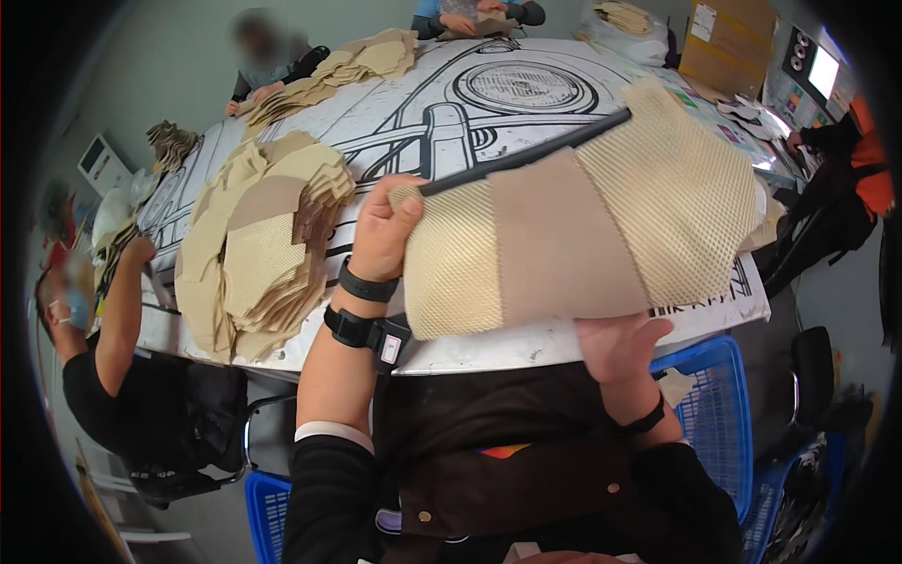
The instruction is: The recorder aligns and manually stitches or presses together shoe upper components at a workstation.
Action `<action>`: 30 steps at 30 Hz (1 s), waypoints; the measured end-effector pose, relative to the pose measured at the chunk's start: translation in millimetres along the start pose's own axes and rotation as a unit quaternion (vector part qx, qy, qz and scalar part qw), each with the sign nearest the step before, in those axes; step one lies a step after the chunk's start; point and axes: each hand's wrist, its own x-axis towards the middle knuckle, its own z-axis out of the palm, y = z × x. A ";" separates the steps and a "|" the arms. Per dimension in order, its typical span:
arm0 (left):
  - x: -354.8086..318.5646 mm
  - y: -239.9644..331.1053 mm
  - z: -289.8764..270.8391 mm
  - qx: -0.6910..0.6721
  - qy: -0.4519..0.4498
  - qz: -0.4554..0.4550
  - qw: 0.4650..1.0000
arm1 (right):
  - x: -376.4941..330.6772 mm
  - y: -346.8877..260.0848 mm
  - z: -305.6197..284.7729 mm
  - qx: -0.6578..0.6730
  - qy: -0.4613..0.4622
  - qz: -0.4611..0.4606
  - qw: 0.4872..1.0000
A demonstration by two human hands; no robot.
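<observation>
A large beige mesh fabric panel (681, 202) with a smooth tan band (564, 240) across its middle is raised over the near side of the table. Black trim (536, 150) runs along its far edge. My left hand (383, 230) grips the panel's left corner, thumb on top, beside the trim's end. Under the near edge, my right hand (620, 350) has its palm turned up and thumb spread away, its other fingers hidden behind the fabric. A thick stack of similar beige pieces (268, 249) lies left of my left hand.
The table (451, 352) has a line drawing of a vehicle front on it. More fabric piles (371, 61) lie farther back. Blue plastic baskets (719, 404) stand below the near edge. Co-workers sit at left and far side; a person in orange (874, 160) is at right.
</observation>
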 end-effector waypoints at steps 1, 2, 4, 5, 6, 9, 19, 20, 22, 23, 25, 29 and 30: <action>-3.8 -3.3 4.9 0.019 -0.011 -0.020 1.000 | -0.4 5.1 5.3 -0.036 -0.035 0.019 0.999; -6.5 -6.2 10.8 0.072 -0.016 -0.030 0.997 | -0.3 8.8 9.8 -0.072 -0.069 0.036 0.994; -9.7 -13.3 17.0 0.101 -0.018 -0.081 0.991 | 4.9 13.4 16.9 -0.147 0.035 0.040 0.988; -10.5 -13.1 18.8 0.096 -0.026 -0.083 0.992 | 7.8 13.1 18.2 -0.214 0.137 0.048 0.966; -8.2 -9.7 23.3 0.093 -0.054 -0.116 0.987 | 11.5 10.4 16.1 -0.220 0.143 0.039 0.964; -4.8 -2.8 31.6 0.126 -0.147 -0.153 0.969 | 15.8 4.5 3.8 -0.218 0.177 0.009 0.960; 7.8 -12.4 -8.5 0.157 0.029 -0.230 0.960 | 65.9 -110.1 -13.8 -0.376 0.253 -0.256 0.854; 9.3 -10.9 -16.9 0.148 0.064 -0.214 0.963 | 75.1 -137.5 -19.5 -0.373 0.258 -0.284 0.845; 10.0 -9.7 -33.0 0.135 0.129 -0.189 0.964 | 89.7 -192.4 -48.1 -0.342 0.242 -0.267 0.868; 11.5 -13.3 -37.8 0.125 0.155 -0.187 0.962 | 94.5 -209.7 -61.0 -0.347 0.241 -0.266 0.866; 12.1 -14.6 -37.8 0.127 0.172 -0.200 0.956 | 101.7 -225.7 -92.0 -0.388 0.293 -0.198 0.851; 14.2 -25.7 -27.4 0.126 0.144 -0.215 0.958 | 83.5 -234.9 -186.8 -0.624 0.341 -0.098 0.696; 10.8 -25.2 -27.9 0.136 0.139 -0.218 0.956 | 81.9 -228.0 -187.6 -0.623 0.338 -0.092 0.700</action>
